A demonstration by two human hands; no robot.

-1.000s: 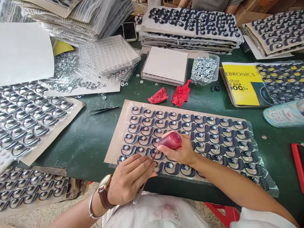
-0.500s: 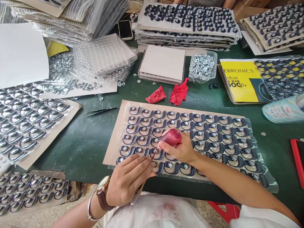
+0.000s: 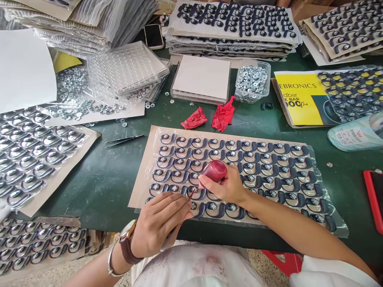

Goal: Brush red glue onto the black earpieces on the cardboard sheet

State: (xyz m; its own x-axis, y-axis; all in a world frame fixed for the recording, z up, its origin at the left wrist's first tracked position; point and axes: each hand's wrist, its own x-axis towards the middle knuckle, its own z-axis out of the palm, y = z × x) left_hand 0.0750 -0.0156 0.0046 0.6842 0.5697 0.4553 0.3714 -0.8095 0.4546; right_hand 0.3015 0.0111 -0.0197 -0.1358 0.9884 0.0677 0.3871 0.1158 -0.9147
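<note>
My right hand (image 3: 229,185) is closed round a red squeeze bottle (image 3: 214,171), tilted over the middle of a sheet of parts. The bottle's lower end is partly hidden by my thumb. In my left hand (image 3: 164,219), the fingers pinch a thin stick-like tool (image 3: 192,194) with a red pointed tip; its exact kind cannot be made out. That tip is at a dark hook-shaped part (image 3: 197,191) with a shiny round centre. Rows of such parts lie on a film-covered brown card (image 3: 140,183), partly covered by my hands and right forearm.
Black tweezers (image 3: 124,141) lie left of the card. Two crumpled red scraps (image 3: 223,115) are behind it, near a clear tub (image 3: 252,81) of metal washers. Stacked sheets of parts (image 3: 233,42) stand at the back. A red-edged phone (image 3: 374,199) lies at the right.
The whole view has shifted slightly. My left hand's tool handle shows less below the palm, while its tip stays at the same part. Both hands keep their holds.
</note>
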